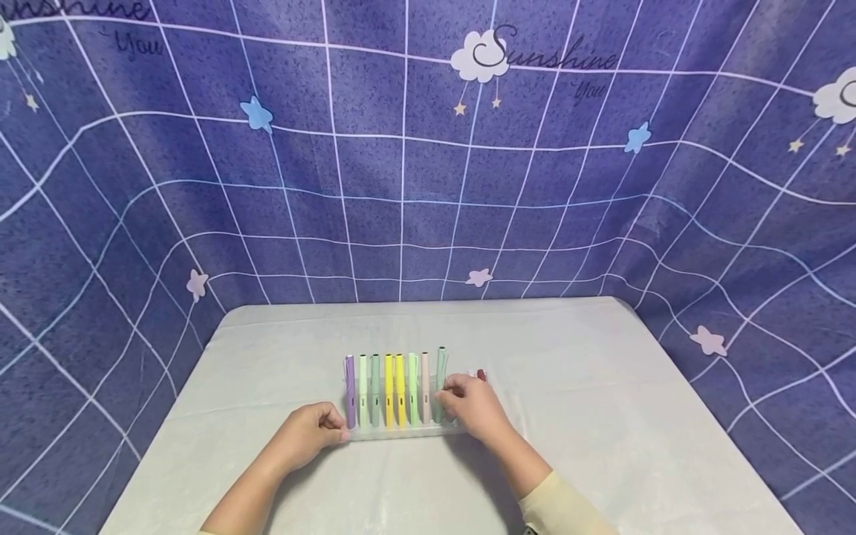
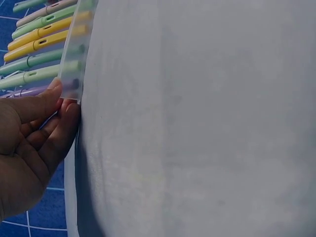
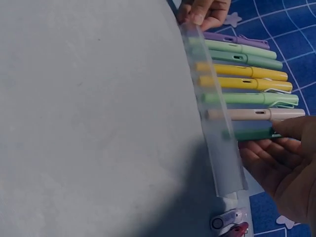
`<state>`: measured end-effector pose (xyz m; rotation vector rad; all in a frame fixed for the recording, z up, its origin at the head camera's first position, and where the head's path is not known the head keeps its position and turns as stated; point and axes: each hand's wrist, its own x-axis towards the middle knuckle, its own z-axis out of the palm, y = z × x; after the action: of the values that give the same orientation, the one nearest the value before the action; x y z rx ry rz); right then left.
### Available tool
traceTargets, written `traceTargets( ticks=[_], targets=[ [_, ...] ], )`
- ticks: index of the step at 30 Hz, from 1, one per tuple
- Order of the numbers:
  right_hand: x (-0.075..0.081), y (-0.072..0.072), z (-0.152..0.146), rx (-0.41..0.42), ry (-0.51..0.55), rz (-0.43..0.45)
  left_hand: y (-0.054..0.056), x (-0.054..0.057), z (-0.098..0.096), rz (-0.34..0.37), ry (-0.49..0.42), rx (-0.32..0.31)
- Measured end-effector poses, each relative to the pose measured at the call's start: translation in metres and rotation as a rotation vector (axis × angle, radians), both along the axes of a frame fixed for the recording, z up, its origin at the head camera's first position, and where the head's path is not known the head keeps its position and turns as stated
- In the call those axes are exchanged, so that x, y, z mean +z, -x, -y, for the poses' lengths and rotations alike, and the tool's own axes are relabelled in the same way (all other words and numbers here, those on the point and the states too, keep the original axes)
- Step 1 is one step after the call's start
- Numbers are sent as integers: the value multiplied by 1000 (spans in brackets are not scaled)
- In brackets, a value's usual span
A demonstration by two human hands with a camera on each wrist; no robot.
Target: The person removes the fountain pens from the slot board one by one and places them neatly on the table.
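A clear plastic pen stand [image 1: 408,434] holds several pens upright in a row. From the left they include a purple pen [image 1: 350,386], pale green and grey-green ones, two yellow pens [image 1: 394,386], a light green one and a beige-pink pen [image 1: 425,383]. My left hand [image 1: 307,437] pinches the stand's left end between thumb and fingers, seen closely in the left wrist view. At the right of the row, my right hand [image 1: 473,405] pinches a dark green pen [image 3: 252,134], whose lower end overlaps the stand in the right wrist view.
Beyond the stand's right end lie a pale purple item [image 3: 227,218] and a dark red item [image 3: 238,230], partly behind my right hand in the head view. A white cloth covers the table [image 1: 568,371]. A blue gridded curtain [image 1: 428,223] surrounds its back and sides.
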<state>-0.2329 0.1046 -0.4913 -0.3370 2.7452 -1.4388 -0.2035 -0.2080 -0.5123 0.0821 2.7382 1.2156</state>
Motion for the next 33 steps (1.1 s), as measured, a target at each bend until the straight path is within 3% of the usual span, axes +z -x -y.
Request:
traceTargets(
  ticks=[6,10,22,33],
  targets=[
    [-1,0,-6,16,200,74,0,1,-1,-4,4,2],
    [-6,0,-11,28,266,123,0,0,-1,-9,6,1],
    [-10,-5,-31,48,328,200,1,-1,-1,-10,12,1],
    [-5,-3,-57,-22,354,223,0,1,-1,-10,20,-1]
  ],
)
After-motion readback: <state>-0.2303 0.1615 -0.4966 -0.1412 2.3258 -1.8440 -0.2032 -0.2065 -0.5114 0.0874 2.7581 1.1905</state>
